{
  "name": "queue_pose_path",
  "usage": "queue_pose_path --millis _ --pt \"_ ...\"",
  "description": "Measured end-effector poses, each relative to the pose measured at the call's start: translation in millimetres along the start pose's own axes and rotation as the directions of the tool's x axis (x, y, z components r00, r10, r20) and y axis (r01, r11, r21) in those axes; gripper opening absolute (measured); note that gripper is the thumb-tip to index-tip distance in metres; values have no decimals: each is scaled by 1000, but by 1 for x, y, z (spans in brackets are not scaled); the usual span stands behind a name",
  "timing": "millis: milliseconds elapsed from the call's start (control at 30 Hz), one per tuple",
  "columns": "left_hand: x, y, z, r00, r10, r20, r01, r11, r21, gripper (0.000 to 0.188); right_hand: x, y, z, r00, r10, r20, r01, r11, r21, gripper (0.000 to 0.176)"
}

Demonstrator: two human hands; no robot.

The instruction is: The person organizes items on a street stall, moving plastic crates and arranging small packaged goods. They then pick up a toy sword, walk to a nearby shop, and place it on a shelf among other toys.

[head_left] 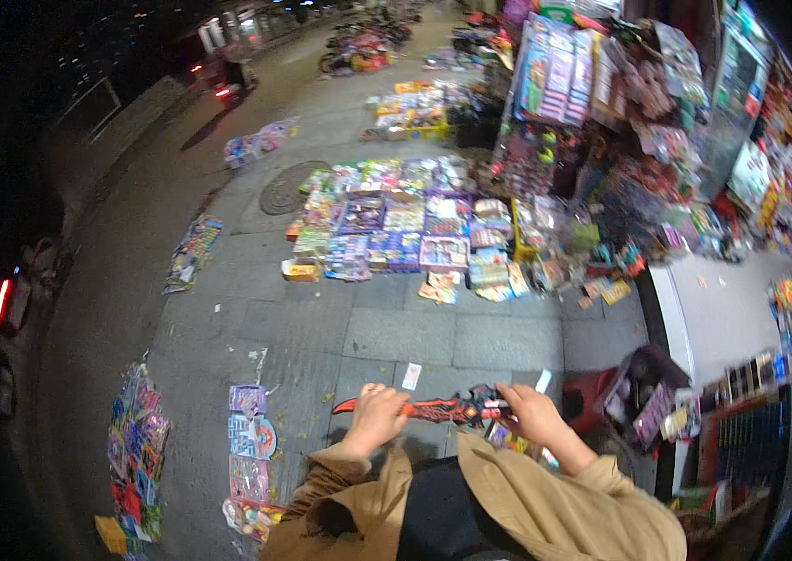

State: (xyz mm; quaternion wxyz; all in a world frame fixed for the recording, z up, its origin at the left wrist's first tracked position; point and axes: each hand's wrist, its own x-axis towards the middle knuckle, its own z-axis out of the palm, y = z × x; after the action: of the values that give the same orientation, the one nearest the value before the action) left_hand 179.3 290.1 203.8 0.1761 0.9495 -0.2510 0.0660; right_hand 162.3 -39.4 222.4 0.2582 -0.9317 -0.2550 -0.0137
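Observation:
A toy sword (438, 409) in red, orange and black lies level across the front of my body, held between both hands. My left hand (377, 415) grips it along the blade, and the curved red tip sticks out to the left. Around the handle end, at the right, my right hand (530, 414) is closed, its fingers hiding part of the grip. The dark guard shows between the hands. Below the sword are the paving slabs and a small white card (411, 376).
Boxed goods (385, 231) stand in rows on the pavement ahead. More packets (136, 449) lie at the left, beside flat packages (248, 435). A dark bin of goods (648, 400) stands at the right by a pale step (718, 308). A vehicle's red light (1, 303) glows on the road.

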Motion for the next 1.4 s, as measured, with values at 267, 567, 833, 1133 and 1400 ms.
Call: queue_pose_path --millis 267,567,833,1133,1400 --pt "120 1 20 989 20 -148 -17 1000 22 65 8 75 -5 941 286 -183 -283 958 40 58" --pt "263 -132 69 969 -119 -218 94 988 -122 61 112 177 -3 683 562 -467 -561 813 157 53" --pt "413 -266 59 934 -263 -241 182 933 -312 43 231 266 -56 376 589 -715 -527 771 358 56" --pt "560 -246 118 985 -56 -161 -10 926 -378 29 236 286 -84 78 704 -706 -542 625 562 43" --pt "736 -177 219 998 47 -30 -55 749 -660 26 244 383 -110 -53 792 -609 -552 485 679 41"
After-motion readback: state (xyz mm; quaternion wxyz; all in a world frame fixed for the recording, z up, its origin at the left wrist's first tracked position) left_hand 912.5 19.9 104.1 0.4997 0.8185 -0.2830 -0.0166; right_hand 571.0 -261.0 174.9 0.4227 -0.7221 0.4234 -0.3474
